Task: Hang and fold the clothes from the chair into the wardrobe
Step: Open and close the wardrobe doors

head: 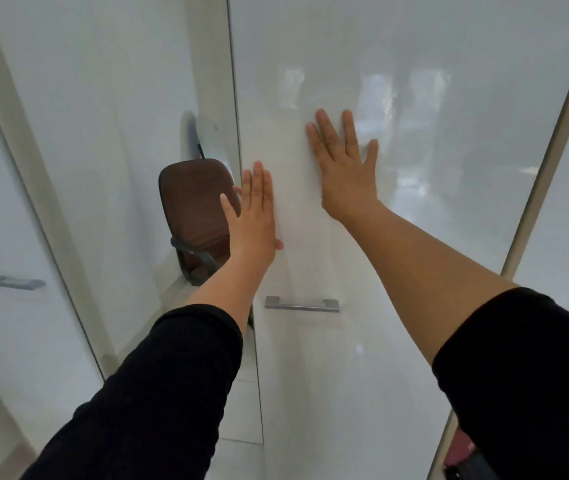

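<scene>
Pressing flat against glossy white wardrobe door (397, 237): left hand (253, 220) low and beside the door's left vertical edge, right hand (343, 168) higher and further in. Both grips apart, fingers straight and spread, clamped on nothing. Door's long axis vertical; horizontal metal handle (301, 304) mounted below both hands, near the left edge. Narrow dark gap along that left edge, separating it from adjacent white panel (120, 133). Brown chair (196, 206) standing beyond the gap, backrest upright, partly hidden behind left hand; no clothes discernible on visible part. Second white door (6, 237) at far left carrying its own handle (13, 282). Pale frame strip (546, 161) bounding the pressed door on the right. Black sleeves (158, 393) covering both forearms partway.
</scene>
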Demonstrator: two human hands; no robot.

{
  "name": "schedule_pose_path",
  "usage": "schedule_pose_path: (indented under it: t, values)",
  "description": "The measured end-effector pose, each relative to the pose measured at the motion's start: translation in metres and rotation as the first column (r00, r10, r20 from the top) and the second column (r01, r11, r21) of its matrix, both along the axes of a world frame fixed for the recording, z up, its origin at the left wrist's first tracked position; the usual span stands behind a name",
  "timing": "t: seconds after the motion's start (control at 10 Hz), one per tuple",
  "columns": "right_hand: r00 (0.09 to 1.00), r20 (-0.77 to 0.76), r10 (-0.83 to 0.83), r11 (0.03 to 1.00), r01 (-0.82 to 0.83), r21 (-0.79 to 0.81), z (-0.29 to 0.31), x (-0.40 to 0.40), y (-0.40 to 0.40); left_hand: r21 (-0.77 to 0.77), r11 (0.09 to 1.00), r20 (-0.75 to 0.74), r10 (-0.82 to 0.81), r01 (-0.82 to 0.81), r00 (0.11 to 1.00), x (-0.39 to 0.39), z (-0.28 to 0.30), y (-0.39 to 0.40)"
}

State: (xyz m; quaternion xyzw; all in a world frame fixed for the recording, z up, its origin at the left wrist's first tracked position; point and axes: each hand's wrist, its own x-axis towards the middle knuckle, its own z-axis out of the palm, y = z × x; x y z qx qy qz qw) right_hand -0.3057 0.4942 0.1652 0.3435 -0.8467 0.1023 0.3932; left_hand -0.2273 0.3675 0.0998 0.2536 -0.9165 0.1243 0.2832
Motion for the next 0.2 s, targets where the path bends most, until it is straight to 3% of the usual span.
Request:
schedule_pose_path:
  t: [0.1,0.2]
  values:
    - [0.998,0.056,0.013,0.999,-0.010,-0.047,-0.008,0.006,-0.001,-0.002,1.000,-0.008,-0.021,0.021,1.000,0.004,0.006,0.001]
    - [0.971,0.232,0.059,0.996,-0.041,-0.080,-0.056,0.032,0.005,-0.012,1.000,-0.030,-0.025,0.025,0.999,0.013,-0.004,0.002]
